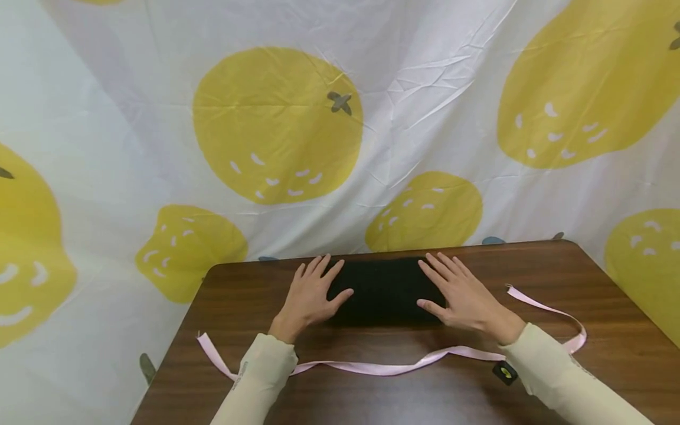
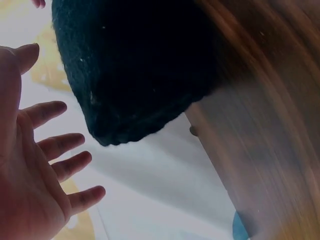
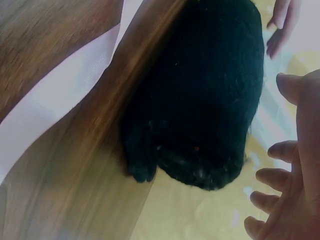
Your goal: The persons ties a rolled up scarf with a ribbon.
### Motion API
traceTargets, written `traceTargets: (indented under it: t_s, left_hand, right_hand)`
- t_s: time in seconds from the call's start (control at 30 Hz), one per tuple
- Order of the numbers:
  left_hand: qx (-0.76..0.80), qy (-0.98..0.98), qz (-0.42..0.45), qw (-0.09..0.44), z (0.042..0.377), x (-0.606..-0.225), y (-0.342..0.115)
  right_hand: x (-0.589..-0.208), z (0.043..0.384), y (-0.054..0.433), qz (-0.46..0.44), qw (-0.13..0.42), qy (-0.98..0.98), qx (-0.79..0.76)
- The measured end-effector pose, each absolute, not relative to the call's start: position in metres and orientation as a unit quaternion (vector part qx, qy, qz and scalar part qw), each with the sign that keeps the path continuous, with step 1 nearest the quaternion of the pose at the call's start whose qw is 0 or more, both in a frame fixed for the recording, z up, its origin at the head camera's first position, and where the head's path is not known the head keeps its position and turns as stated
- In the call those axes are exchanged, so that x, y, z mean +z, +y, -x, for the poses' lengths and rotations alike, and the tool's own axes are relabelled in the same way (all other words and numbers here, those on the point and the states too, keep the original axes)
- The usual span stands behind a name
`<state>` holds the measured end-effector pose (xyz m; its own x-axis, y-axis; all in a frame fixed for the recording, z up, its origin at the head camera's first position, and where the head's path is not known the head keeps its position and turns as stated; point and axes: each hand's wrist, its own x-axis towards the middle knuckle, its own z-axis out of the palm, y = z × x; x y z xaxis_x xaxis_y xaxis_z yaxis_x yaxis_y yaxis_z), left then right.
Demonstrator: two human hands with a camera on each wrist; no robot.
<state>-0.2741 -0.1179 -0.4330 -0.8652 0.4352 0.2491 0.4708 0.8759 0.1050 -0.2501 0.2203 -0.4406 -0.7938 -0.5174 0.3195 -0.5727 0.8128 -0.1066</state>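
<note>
Ribbon (image 1: 382,369) risked snagging if sleeves (image 1: 265,361) dragged; left hand (image 1: 310,294), right hand (image 1: 467,297) were splayed wide at black roll (image 1: 385,292), contact unclear.

The right hand (image 3: 306,175), with its fingers apart, is just beside a dark fuzzy roll (image 3: 195,95). This roll lies on the wooden table (image 3: 75,165), near a pale pink ribbon (image 3: 65,90).

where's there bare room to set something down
Bare table lies between the left sleeve and right sleeve, in front of the pink ribbon; between the left hand and the table's left edge; and right of the ribbon's curl. Crowded around the black roll, between left hand and right hand, and by the small black square near the ribbon and right sleeve.
</note>
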Motion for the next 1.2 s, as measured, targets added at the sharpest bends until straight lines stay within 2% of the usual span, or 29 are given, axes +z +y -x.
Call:
traceTargets:
  t_s: [0.43, 0.83, 1.2]
  left_hand:
    - [-0.085, -0.954, 0.271, 0.090, 0.269, -0.433, -0.094]
    - [-0.047, -0.959, 0.270, 0.068, 0.270, -0.446, -0.084]
    - [0.009, -0.960, 0.276, 0.037, 0.281, -0.460, -0.082]
  right_hand:
    - [-0.452, 0.249, 0.192, -0.342, 0.134, -0.924, 0.103]
    - [-0.459, 0.251, 0.188, -0.355, 0.140, -0.921, 0.077]
    - [-0.464, 0.264, 0.188, -0.344, 0.098, -0.931, 0.075]
